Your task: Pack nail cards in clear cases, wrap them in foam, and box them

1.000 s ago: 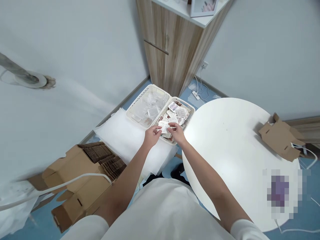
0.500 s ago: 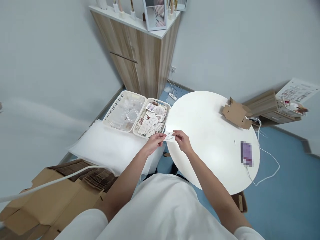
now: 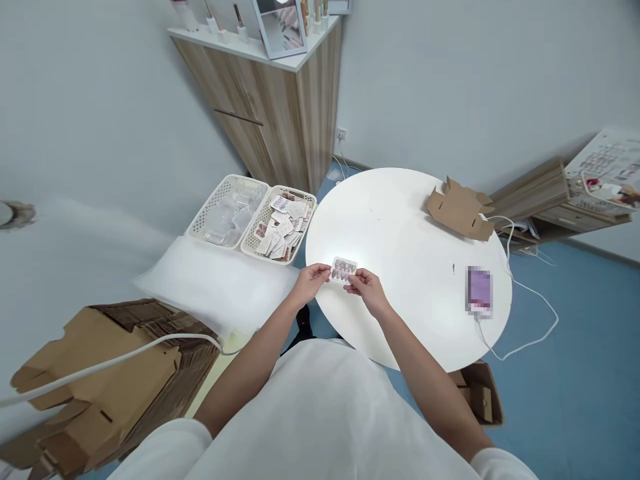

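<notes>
Between my hands, over the near left rim of the round white table [image 3: 400,227], is a small card of press-on nails [image 3: 343,270], its patterned nails in two rows facing up. My left hand [image 3: 311,283] pinches the card's left edge between thumb and fingers. On its lower right edge, my right hand [image 3: 367,291] grips it in the same way. To the left, a white basket [image 3: 249,248] holds a pile of similar small cards [image 3: 283,230]. Beside that one stands another white basket [image 3: 200,215] with clear plastic packaging [image 3: 235,213].
On the table lie an unfolded cardboard box [image 3: 460,210] and a blurred purple object [image 3: 479,290] with a white cable. Stacked flat cardboard [image 3: 120,360] fills the lower left. A wooden cabinet [image 3: 270,107] stands behind the baskets; an open carton [image 3: 483,393] sits below the table.
The card has been turned from its white printed side to the side with the nails. The view has shifted right, and my hands are now over the table's edge.
</notes>
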Motion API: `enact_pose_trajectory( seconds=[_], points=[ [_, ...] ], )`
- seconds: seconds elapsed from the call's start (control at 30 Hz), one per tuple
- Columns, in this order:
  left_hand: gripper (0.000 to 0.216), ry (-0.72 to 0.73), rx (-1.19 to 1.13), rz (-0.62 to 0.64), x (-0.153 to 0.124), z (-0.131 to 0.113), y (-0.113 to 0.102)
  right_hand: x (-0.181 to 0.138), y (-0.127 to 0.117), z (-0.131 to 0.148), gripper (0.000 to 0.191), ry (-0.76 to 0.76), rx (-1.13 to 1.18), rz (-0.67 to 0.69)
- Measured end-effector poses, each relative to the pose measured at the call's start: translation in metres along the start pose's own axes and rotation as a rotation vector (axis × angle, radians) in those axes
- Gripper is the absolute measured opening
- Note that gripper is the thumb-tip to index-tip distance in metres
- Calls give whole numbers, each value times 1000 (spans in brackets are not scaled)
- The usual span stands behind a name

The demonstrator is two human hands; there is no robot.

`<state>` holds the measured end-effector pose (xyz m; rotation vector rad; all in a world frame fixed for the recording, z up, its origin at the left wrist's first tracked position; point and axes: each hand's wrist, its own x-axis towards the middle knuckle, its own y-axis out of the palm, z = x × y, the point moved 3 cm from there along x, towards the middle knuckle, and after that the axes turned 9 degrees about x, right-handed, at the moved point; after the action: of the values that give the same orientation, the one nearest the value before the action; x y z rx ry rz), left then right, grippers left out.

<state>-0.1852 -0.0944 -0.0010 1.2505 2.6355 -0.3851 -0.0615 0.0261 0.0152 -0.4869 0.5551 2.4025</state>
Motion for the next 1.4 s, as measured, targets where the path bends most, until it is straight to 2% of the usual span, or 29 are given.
enact_pose_trajectory(
  seconds=[0.17,0.3,0.57,0.73,0.97,1.17,1.4],
  points=[
    [26,-65,-23,37,-8,-4,46,-18,-45,-4,35,-27,2,-48],
    [20,-62,-2,72,-15,-7,77,-31,-77,-7,41,-65,2,-61],
    [33,31,102,135,-23,-14,115,-56,-118,-15,44,-105,76,-62],
    [41,38,133,164,-25,-15,128,-65,-132,-23,42,-85,83,-85],
    [64,118,292,317,-35,-7,142,-81,-145,-28,57,-122,-37,-113],
    [61,192,432,368,-30,-6,144,-88,-149,-32,63,-155,-183,-63],
    [69,201,423,473,-27,-10,146,-91,-154,-35,60,-172,-337,-117]
  ],
)
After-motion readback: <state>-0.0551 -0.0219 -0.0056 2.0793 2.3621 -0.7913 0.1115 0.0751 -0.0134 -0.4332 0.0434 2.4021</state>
